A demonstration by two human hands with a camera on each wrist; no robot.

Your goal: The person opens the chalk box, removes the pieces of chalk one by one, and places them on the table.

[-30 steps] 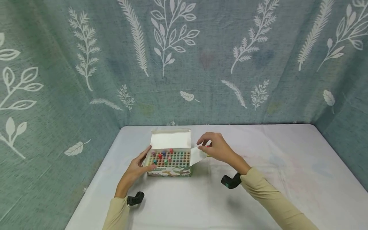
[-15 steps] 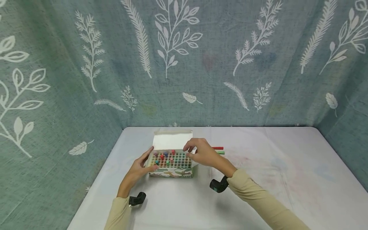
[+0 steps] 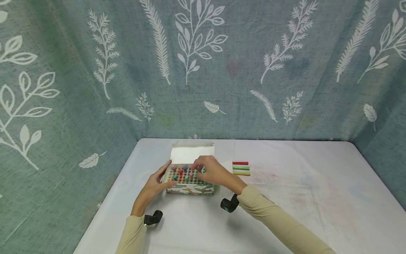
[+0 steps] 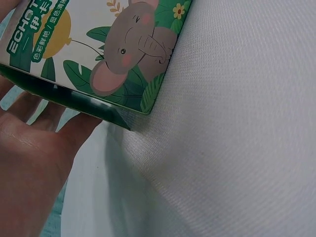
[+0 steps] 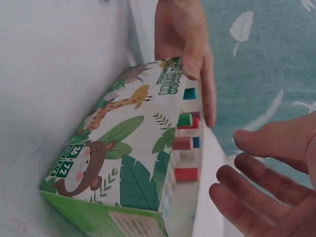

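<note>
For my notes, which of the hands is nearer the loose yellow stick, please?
Right hand, left of the yellow stick; the left hand is farther left, holding the box.

In the head view, the left forearm [image 3: 134, 222] rises from the bottom edge, and the left hand [image 3: 153, 182] keeps its thumb apart from its fingers. The right forearm [image 3: 276, 218] enters from lower right, the right hand [image 3: 211, 170] reaching lower centre, its fingers [image 5: 247, 190] loosely bent.

Right hand [image 3: 211, 170] moved leftward from side flap [image 3: 227, 164] to over box [image 3: 190, 189]; three coloured sticks [image 3: 241, 168] now fully uncovered.
</note>
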